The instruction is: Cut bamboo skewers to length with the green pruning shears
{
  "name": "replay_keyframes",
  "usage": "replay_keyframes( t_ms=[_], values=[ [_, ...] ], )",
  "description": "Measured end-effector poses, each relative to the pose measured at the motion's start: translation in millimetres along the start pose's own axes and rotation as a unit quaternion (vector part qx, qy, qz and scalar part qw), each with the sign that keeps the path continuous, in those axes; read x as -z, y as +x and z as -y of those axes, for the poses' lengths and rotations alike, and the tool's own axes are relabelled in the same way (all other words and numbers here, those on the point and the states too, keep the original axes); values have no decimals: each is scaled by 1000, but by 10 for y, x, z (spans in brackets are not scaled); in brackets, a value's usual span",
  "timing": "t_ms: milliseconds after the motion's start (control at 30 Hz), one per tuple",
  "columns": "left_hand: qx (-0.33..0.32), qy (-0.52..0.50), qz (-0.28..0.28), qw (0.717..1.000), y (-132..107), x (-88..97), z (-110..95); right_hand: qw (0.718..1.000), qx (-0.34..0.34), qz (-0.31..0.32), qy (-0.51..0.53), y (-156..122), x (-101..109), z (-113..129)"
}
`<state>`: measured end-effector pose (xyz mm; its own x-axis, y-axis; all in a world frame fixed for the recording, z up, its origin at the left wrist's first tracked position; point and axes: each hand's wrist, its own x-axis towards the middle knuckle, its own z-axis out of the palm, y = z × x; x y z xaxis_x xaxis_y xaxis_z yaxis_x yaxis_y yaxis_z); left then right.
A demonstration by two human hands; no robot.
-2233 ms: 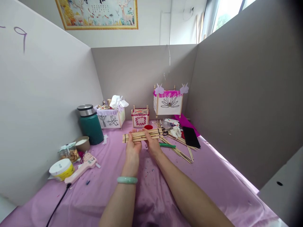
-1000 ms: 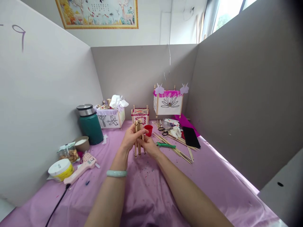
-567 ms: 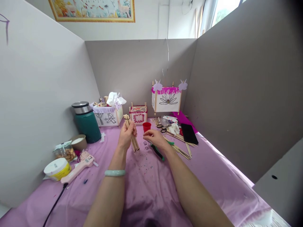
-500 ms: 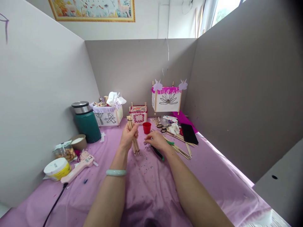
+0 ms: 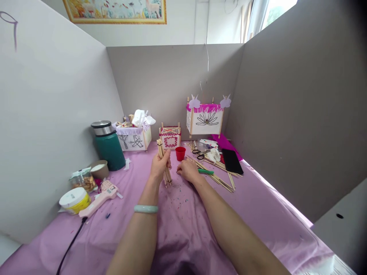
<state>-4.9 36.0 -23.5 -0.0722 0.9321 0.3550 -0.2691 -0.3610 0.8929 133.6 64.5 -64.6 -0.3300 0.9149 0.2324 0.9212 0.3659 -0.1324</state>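
My left hand is closed round a bundle of thin wooden sticks, held nearly upright with its lower end on the purple cloth. A pale green bangle sits on that wrist. My right hand rests on the cloth just right of the bundle, fingers curled down in a pinch; what they hold is hidden. A green-handled tool lies beside its knuckles. A small red cup stands just behind both hands.
Loose sticks, scissors and a black phone lie to the right. Three paper lanterns stand at the back. A green flask, a pink glue gun and a yellow tub are at the left. Grey partitions enclose the table.
The bundle went from level in both hands to upright in my left hand alone. My right hand let go and dropped to the cloth beside the green tool.
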Motion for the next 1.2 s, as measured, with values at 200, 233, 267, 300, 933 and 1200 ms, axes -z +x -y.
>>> replay_keyframes(
  t_ms=[200, 233, 267, 300, 933, 1200],
  values=[
    [7, -30, -47, 998, 12, 39, -35, 1000, -3, -22, 6, 50, -22, 74],
    [8, -36, -58, 998, 17, 47, -41, 1000, -7, -19, 8, 102, -17, 110],
    [8, -40, -66, 997, 22, 54, -45, 1000, -9, -12, 7, 164, -15, 150],
    [7, -42, -71, 997, 25, 59, -48, 1000, -8, -1, 3, 230, -18, 193],
    [20, -4, -36, 999, -1, 23, -37, 992, -64, -99, -44, 690, 458, -170],
    [-4, -25, -25, 999, 9, -16, -22, 973, 1, -40, 229, 186, 523, -90]
  ],
)
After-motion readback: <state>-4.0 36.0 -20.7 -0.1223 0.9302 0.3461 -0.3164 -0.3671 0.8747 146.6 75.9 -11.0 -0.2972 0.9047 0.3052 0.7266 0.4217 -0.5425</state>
